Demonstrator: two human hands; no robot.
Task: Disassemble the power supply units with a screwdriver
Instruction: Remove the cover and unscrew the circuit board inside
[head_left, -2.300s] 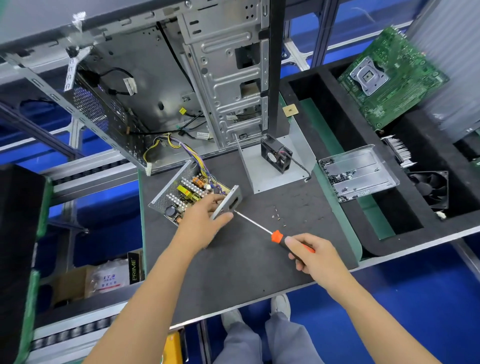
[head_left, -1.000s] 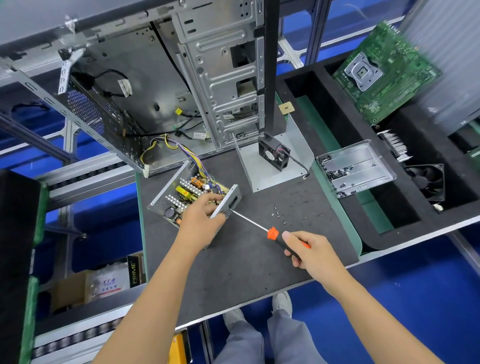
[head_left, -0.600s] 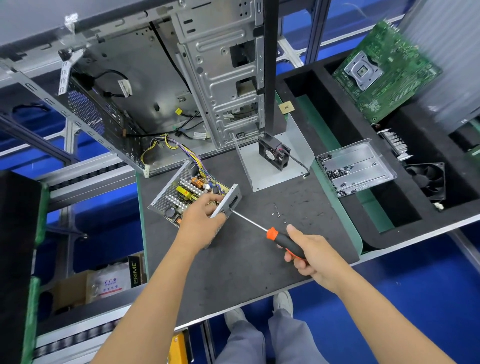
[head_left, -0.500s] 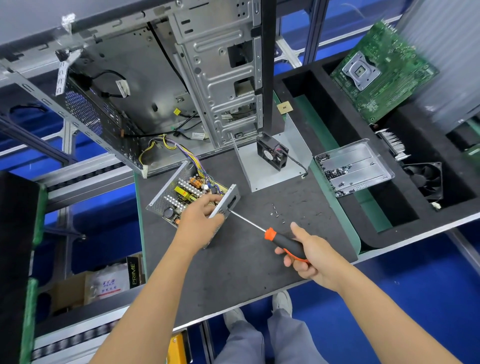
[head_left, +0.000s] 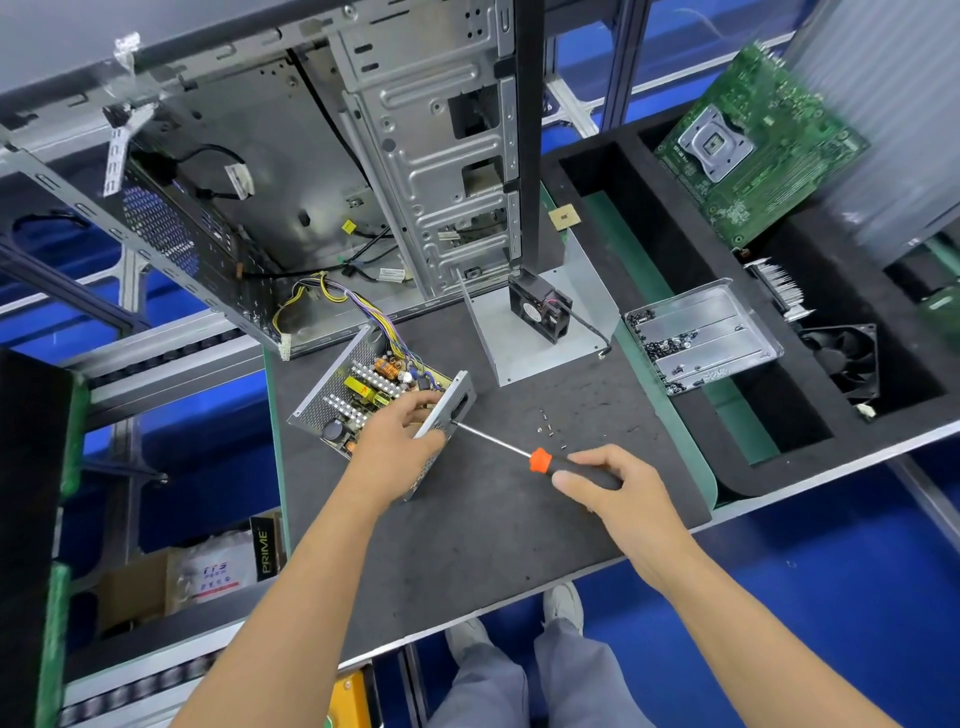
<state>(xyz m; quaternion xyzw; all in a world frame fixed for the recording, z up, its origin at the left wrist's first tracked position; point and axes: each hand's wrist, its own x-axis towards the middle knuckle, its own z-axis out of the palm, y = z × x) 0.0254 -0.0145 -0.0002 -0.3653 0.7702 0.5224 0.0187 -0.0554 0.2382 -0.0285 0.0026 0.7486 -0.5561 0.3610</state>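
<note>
Both hands are busy: the left hand (head_left: 387, 447) grips the opened power supply unit (head_left: 379, 402) by its metal end wall on the dark surface (head_left: 467, 540); the right hand (head_left: 615, 486) holds the screwdriver (head_left: 540, 460), tip apparently at a screw. Rigid, sharp-edged casing; avoid gripping the fragile circuit board.

The power supply (head_left: 374, 397) is sitting on the mat (head_left: 467, 530), toward its left rear corner. The left hand (head_left: 397, 441) is resting on the supply's near right corner. The screwdriver (head_left: 524, 456) is lying to the right of it, tip touching the supply's right wall, handle in the right hand (head_left: 618, 493). Loose screws (head_left: 545, 423) are lying on the mat just behind the screwdriver. The computer case (head_left: 322, 171) is standing behind the supply. The small fan (head_left: 540, 307) is standing on a metal sheet (head_left: 535, 348) right of the case. The screw tray (head_left: 701, 338) is sitting further right, with the circuit board (head_left: 758, 150) behind it.
</note>
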